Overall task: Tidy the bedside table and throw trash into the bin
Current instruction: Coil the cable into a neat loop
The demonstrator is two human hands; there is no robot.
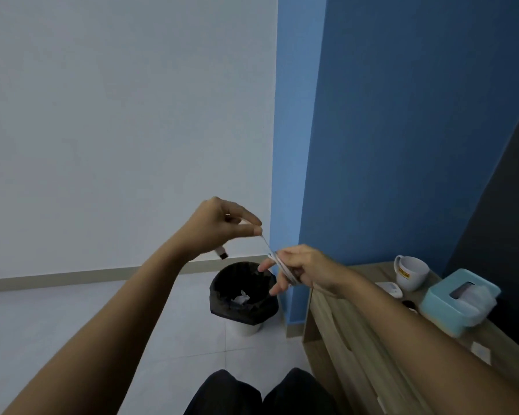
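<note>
Both hands are raised above the bin (244, 295), a white pail lined with a black bag that holds crumpled white paper. My left hand (219, 227) pinches one end of a thin white cable (267, 248), and the cable's plug end (221, 253) hangs below that hand. My right hand (300, 269) holds the cable wound in loops around its fingers. The wooden bedside table (357, 339) stands at the right, just beyond my right forearm.
On the table top are a white mug (411, 272), a teal tissue box (459, 301), a small white device (390, 289) and a small white square (481, 353). A blue wall rises behind the table, a white wall behind the bin. My knees show at the bottom.
</note>
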